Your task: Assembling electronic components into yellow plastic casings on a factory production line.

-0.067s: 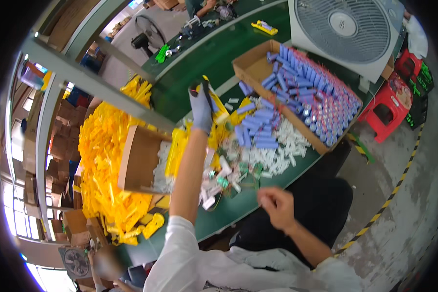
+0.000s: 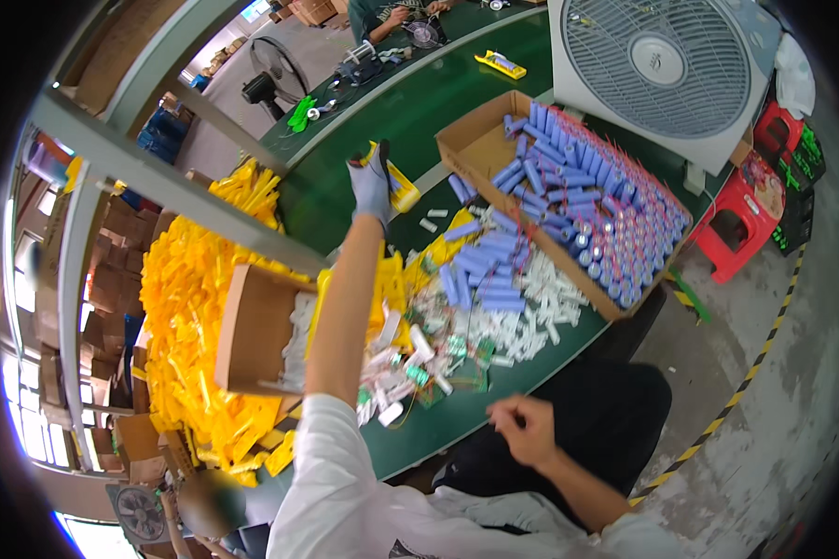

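Head view: your left hand, in a pale glove, is stretched far out over the green workbench with its fingers closed around a yellow plastic casing, which it holds above the bench, just left of the open cardboard box of blue cylindrical cells. Your right hand is bare and hangs low at the near edge of the workbench, fingers loosely curled with the tips drawn together; I cannot tell whether they pinch anything. Between that box and your left forearm lies a loose heap of blue cells, smooth and round, beside short white plastic pieces and small green circuit boards with wires. Left of the forearm, further from the box, stands a smaller empty carton, and beyond it a big jumbled mound of yellow casings. With the arm reaching this far, your sleeve or elbow could sweep the round cells, and they would likely roll off the near edge; the glossy casing may also slip in a gloved grip.
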### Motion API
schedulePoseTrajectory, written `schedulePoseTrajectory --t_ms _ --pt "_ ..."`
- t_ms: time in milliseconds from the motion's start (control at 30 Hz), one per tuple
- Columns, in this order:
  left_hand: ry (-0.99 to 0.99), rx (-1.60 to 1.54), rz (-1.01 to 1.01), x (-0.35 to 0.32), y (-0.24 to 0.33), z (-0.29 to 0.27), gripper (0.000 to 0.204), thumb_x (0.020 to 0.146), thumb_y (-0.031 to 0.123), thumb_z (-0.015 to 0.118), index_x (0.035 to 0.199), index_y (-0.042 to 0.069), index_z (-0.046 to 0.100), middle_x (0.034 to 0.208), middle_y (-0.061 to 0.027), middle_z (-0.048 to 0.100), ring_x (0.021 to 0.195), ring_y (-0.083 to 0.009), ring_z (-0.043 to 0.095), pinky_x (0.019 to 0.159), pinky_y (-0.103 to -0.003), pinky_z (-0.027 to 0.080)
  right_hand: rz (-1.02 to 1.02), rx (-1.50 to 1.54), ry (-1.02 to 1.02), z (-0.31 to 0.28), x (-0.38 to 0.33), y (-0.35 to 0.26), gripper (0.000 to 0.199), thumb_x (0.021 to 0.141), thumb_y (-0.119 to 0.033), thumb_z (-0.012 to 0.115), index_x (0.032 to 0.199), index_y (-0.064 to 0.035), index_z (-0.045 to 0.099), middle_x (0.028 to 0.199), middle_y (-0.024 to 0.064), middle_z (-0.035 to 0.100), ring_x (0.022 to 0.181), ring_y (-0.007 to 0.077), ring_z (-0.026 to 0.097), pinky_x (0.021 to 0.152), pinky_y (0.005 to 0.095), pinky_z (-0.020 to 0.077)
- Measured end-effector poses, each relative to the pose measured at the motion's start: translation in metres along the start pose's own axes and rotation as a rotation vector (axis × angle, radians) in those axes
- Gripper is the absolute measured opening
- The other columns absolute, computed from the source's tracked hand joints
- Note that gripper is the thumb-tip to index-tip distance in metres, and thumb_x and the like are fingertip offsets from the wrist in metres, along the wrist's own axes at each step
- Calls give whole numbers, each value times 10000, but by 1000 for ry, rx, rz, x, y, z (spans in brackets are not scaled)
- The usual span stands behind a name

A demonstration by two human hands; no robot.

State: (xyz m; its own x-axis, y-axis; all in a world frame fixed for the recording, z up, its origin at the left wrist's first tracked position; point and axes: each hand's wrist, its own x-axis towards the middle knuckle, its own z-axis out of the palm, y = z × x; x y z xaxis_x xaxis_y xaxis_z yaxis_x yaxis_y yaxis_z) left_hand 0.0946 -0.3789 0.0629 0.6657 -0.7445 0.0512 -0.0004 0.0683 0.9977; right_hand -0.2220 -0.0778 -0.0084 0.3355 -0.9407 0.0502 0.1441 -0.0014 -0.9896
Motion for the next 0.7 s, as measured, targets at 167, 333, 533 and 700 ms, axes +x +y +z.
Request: schedulePoseTrajectory --t_ms 167,333,533,700 --pt "32 938 117 124 -10 34 698 690 368 682 1287 75 471 1160 -196 604 1071 -329 589 929 -401 458 -271 -459 -161 -24 -2 16 146 734 -66 704 632 -46 601 618 52 599 512 174 583 474 279 454" --pt "4 1386 124 199 -33 20 747 728 485 601 1355 119 430 1215 -192 573 1147 -307 546 968 -405 426 -441 -588 -143 -26 11 41 219 663 -144 753 549 -112 568 556 15 569 472 163 562 456 282 438" --pt "-46 1364 -103 182 -48 19 854 750 615 557 1424 140 330 1442 -211 315 1300 -408 352 1007 -483 373 -594 -438 -11 -34 12 45 216 687 -87 677 522 -109 540 484 -2 501 432 153 523 452 263 415" --pt "107 1332 327 137 25 15 814 788 580 536 1384 51 365 1373 -261 389 1262 -391 413 1016 -421 388 -670 -518 -37 -25 15 45 278 724 -51 632 507 -90 463 488 45 454 413 222 465 433 316 370"
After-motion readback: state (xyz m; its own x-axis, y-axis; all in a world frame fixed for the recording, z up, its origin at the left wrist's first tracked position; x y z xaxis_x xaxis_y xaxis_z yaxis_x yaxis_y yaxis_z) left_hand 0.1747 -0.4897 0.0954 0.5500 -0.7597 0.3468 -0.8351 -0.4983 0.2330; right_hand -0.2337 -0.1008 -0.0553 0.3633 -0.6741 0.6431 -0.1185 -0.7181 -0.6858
